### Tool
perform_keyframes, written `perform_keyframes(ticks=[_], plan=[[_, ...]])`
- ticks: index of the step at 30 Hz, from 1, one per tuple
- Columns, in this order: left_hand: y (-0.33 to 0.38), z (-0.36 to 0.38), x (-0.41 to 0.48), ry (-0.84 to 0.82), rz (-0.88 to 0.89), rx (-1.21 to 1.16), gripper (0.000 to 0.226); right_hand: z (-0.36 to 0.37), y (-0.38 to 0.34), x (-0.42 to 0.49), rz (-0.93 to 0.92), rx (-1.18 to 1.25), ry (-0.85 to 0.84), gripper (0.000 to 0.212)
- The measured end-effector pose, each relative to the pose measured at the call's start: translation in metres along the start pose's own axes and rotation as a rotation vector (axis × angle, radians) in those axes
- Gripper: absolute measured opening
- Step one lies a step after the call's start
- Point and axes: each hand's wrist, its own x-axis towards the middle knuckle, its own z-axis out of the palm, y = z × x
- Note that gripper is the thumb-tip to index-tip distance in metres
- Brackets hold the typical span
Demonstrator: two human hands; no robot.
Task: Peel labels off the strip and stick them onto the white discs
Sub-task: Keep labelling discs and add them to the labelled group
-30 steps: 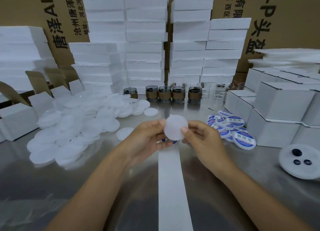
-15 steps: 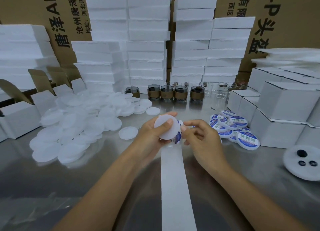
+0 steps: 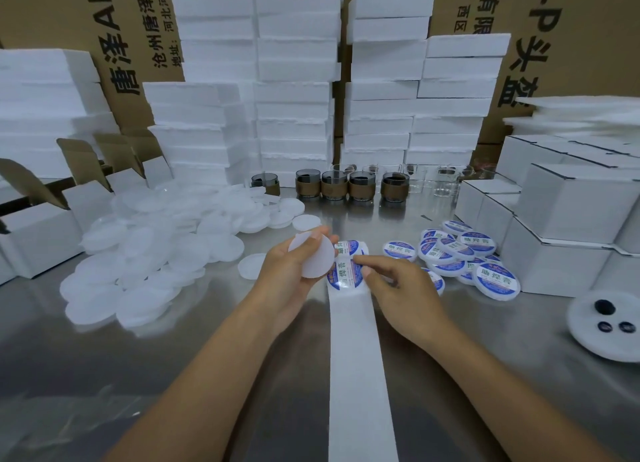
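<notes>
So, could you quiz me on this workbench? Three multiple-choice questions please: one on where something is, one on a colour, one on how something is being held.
1. Where does the pile of labelled discs lie?
A. left of the strip
B. right of the strip
C. on top of the strip

2. What colour rims the label on the strip?
A. red
B. green
C. blue

3. How is the plain white disc kept?
A. gripped in the left hand
B. lying on the strip
C. resting on the labelled discs

Answers:
1 B: the pile sits on the steel to the strip's right.
2 C: a blue ring surrounds the label's white middle.
3 A: the left fingers curl round its edge.
</notes>
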Motion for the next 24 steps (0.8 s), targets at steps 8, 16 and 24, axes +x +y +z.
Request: perform_keyframes(ticks=[8, 16, 24], plan=[[-0.001, 0.002, -0.002, 0.079, 0.017, 0.034, 0.014, -0.012, -0.009, 0.003, 0.217, 0.559, 0.185, 0.016], [-0.005, 0.007, -0.009, -0.087, -0.093, 0.345, 0.026, -0.016, -0.016, 0.003, 0.197, 0.641, 0.164, 0.028], [-0.006, 0.010, -0.011, -0.055, -0.023, 0.434, 0.018, -0.005, -0.005, -0.004, -0.240, -0.256, 0.264, 0.031]])
